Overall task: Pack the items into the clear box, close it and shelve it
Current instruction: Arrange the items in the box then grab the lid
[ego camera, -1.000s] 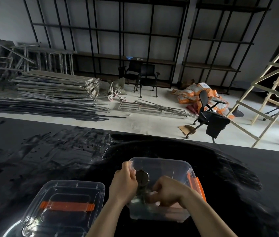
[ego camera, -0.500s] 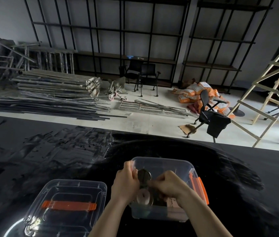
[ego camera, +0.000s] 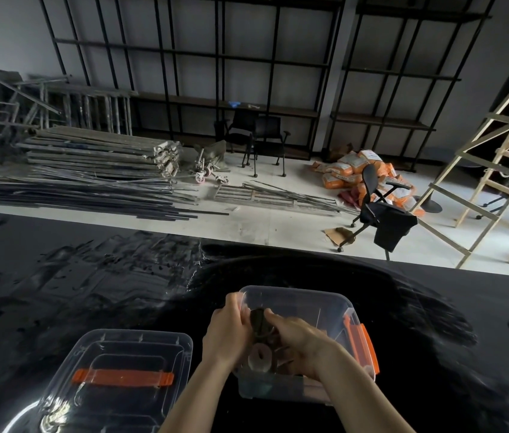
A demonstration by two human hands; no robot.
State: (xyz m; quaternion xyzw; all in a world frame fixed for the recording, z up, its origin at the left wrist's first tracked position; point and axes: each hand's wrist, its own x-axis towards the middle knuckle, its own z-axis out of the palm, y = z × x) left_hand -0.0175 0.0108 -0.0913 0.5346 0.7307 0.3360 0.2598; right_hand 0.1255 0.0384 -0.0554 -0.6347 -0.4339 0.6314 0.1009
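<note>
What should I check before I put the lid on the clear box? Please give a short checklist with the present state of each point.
1. Lid within reach, left of the clear box on the black table: ok.
2. Items lie below the box rim: cannot tell; the hands cover them.
3. Left hand and right hand out of the box: not ok; both are over the opening, holding a dark item.
4. Orange latch on the box's right side swung clear: cannot tell.
5. Box upright on the table: ok.
</note>
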